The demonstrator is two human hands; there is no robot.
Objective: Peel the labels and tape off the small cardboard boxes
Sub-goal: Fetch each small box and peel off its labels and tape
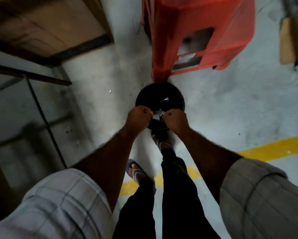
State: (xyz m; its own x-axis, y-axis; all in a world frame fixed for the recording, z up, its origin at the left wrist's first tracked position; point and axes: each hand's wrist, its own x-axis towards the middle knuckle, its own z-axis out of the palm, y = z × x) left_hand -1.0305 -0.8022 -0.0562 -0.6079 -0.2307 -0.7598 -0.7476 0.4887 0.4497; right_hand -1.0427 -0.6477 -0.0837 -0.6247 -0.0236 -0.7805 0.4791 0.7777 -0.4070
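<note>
I stand over a round black bin (150,94) on the concrete floor. My left hand (139,118) and my right hand (176,121) are both held above its near rim, fingers curled. Between them hangs a small pale scrap of peeled tape or label (157,114), pinched at each side by the fingertips. A shiny crumpled piece (165,100) lies inside the bin. No cardboard box shows in my hands.
A red plastic stool (198,31) stands just behind the bin. A metal-framed table with a brown top (46,30) is at the left. A yellow painted line (272,149) crosses the floor at the right. My sandalled feet (136,171) are below the bin.
</note>
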